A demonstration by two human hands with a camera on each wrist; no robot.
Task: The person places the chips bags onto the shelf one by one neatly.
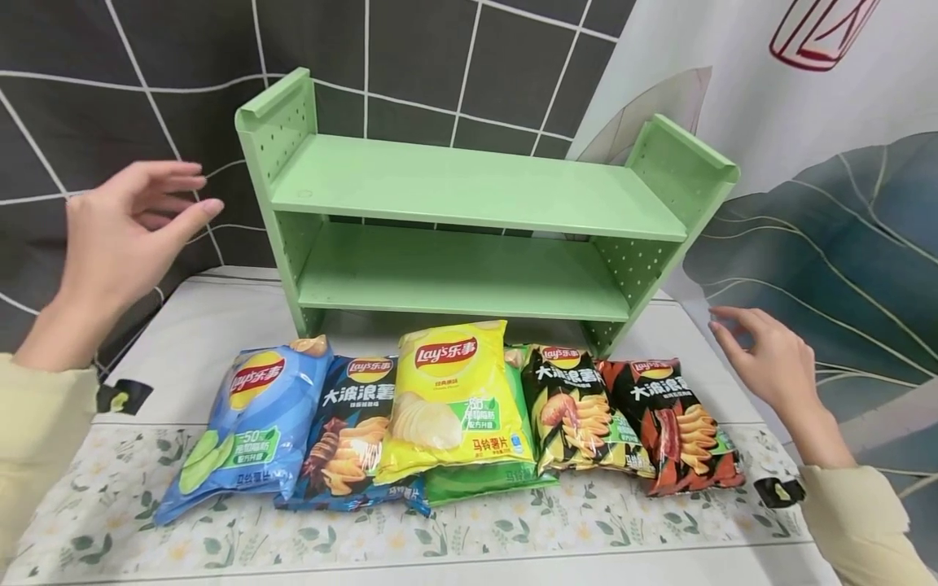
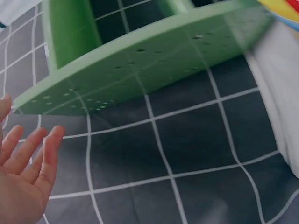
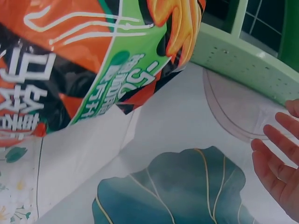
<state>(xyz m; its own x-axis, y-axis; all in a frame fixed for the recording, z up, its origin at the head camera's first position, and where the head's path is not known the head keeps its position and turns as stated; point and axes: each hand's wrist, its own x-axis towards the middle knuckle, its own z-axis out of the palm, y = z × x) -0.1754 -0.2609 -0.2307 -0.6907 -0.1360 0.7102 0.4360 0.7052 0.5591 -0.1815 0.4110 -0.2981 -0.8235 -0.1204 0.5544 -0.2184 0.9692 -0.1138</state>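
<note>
My left hand (image 1: 128, 232) is raised to the left of a green two-tier shelf (image 1: 469, 183), its fingers loosely bent with nothing in them. On the other side, my right hand (image 1: 769, 358) hovers beyond the shelf's right end, also holding nothing. In front of the shelf lies a row of chip bags: a light blue bag (image 1: 252, 423), a dark blue bag (image 1: 348, 431), a yellow bag (image 1: 454, 399) on top of a green bag (image 1: 484, 482), a black bag (image 1: 582, 411) and a red-and-black bag (image 1: 677, 427). In the right wrist view the red-and-black bag (image 3: 93, 60) fills the upper left.
The white table (image 1: 212, 325) carries a floral strip (image 1: 513, 529) along its front. Behind stands a dark curtain with white grid lines (image 1: 418, 73); a leaf-patterned cloth (image 1: 843, 244) hangs at the right. Both shelf boards are bare between perforated side panels (image 1: 282, 146).
</note>
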